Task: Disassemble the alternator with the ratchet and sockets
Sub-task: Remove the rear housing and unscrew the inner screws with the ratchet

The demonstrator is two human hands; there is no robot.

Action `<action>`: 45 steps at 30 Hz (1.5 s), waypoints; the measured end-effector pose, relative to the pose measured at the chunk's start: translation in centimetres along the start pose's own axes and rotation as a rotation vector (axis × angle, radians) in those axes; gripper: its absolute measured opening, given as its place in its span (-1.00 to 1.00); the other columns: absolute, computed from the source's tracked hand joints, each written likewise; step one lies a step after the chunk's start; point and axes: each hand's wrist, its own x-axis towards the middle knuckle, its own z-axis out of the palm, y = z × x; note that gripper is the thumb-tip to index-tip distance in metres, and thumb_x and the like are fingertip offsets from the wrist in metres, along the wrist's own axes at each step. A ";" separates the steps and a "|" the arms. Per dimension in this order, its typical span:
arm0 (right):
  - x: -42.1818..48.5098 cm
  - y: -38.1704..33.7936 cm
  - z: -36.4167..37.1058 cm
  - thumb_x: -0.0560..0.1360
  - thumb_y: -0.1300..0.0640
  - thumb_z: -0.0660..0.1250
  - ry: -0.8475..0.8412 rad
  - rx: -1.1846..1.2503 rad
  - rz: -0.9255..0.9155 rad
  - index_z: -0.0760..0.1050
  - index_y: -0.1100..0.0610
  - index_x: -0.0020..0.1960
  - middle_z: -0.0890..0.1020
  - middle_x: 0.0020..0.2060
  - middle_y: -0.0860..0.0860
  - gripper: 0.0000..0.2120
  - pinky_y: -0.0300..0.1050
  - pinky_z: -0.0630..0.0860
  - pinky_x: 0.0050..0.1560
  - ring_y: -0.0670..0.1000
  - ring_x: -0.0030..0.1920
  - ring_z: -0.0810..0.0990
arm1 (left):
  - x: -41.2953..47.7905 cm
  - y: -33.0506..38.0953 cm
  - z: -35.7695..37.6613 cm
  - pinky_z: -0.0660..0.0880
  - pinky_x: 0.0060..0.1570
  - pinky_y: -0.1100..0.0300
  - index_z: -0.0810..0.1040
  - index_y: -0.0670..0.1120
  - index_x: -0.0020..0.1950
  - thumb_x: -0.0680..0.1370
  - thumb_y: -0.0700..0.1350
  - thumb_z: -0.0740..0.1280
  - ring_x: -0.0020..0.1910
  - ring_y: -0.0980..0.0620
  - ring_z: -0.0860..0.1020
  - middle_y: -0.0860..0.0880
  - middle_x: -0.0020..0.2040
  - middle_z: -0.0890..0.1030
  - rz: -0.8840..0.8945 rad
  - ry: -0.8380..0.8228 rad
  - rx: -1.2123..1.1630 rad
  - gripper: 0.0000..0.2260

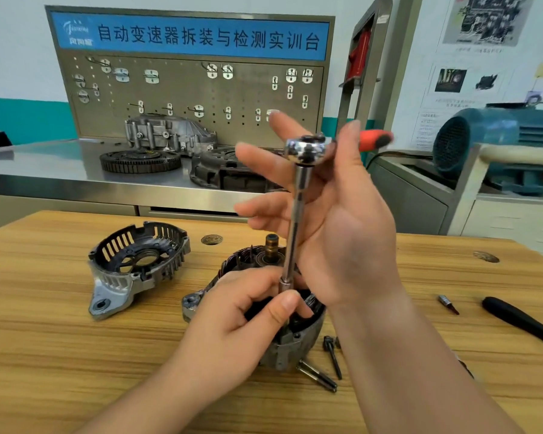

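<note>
your left hand (pixel 243 311) pinches the lower end of the extension bar (pixel 297 214), upright on the alternator (pixel 284 349) on the wooden table (pixel 76 355); your right hand (pixel 351 230) is spread, fingers straight, beside the ratchet (pixel 308 148).

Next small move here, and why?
Probably close the right hand on the ratchet handle: its fingers are straight, gripping nothing, while the left hand pinches the extension foot upright on the alternator.

Wooden table (pixel 76 355), steel bench (pixel 44 164), pegboard (pixel 182 95) behind.
</note>
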 end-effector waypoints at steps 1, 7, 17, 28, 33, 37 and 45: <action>0.0 0.0 0.0 0.52 -0.21 0.04 0.016 0.004 0.017 0.45 0.10 0.27 0.71 -0.07 0.04 -0.48 -0.21 0.56 -0.32 -0.02 -0.30 0.68 | 0.0 0.0 0.0 0.52 -0.08 0.19 0.62 0.01 -0.11 0.53 0.05 0.22 -0.14 0.08 0.64 0.10 -0.19 0.67 0.005 -0.005 0.009 -0.79; 0.0 0.1 0.3 0.55 0.10 0.22 0.078 -0.183 -0.212 0.51 -0.06 0.23 0.62 0.20 0.00 -0.72 -0.18 0.57 -0.20 0.04 0.03 0.62 | 0.0 -0.1 -0.2 0.53 -0.04 0.05 0.62 -0.04 -0.11 0.47 0.09 0.25 -0.14 0.04 0.64 0.10 -0.21 0.68 -0.047 0.010 -0.012 -0.75; 0.2 0.0 0.3 0.46 -0.15 0.18 0.107 0.023 -0.023 0.51 0.11 0.23 0.70 -0.02 0.04 -0.52 -0.15 0.56 -0.14 0.03 -0.05 0.65 | 0.0 0.1 -0.2 0.51 0.01 0.00 0.61 0.06 -0.06 0.50 0.10 0.23 -0.08 0.05 0.64 0.10 -0.17 0.69 -0.039 -0.024 -0.038 -0.79; 0.1 -0.3 0.3 0.54 -0.11 0.09 0.029 0.089 -0.039 0.46 0.10 0.25 0.69 -0.01 0.01 -0.58 -0.11 0.54 -0.05 0.05 -0.06 0.66 | 0.0 -0.1 -0.4 0.50 -0.10 0.32 0.62 0.00 -0.15 0.47 0.09 0.28 -0.16 0.14 0.64 0.11 -0.23 0.68 -0.036 -0.017 -0.046 -0.79; 0.1 0.1 0.3 0.50 -0.11 0.17 0.068 0.051 -0.029 0.50 0.05 0.22 0.70 -0.01 0.04 -0.61 -0.18 0.57 -0.18 0.03 -0.07 0.66 | 0.1 0.0 -0.5 0.50 0.00 -0.01 0.62 0.01 -0.08 0.52 0.08 0.21 -0.09 0.01 0.63 0.10 -0.16 0.69 -0.025 -0.054 -0.030 -0.77; 0.0 -0.1 0.6 0.52 0.12 0.25 0.052 -0.154 -0.229 0.54 -0.06 0.16 0.62 0.17 -0.06 -0.75 -0.15 0.54 -0.08 -0.05 0.09 0.58 | 0.0 0.0 -0.5 0.45 -0.12 0.40 0.60 0.01 -0.15 0.51 -0.05 0.29 -0.17 0.22 0.61 0.22 -0.26 0.65 -0.039 -0.017 0.021 -0.89; 0.0 -0.1 0.5 0.51 -0.15 0.12 0.049 0.066 -0.001 0.47 0.10 0.24 0.71 -0.05 0.03 -0.55 -0.15 0.57 -0.14 0.04 -0.13 0.69 | -0.1 -0.1 -0.2 0.49 0.00 -0.02 0.62 0.01 -0.08 0.52 0.09 0.20 -0.11 0.03 0.63 0.11 -0.17 0.67 0.001 -0.006 -0.005 -0.75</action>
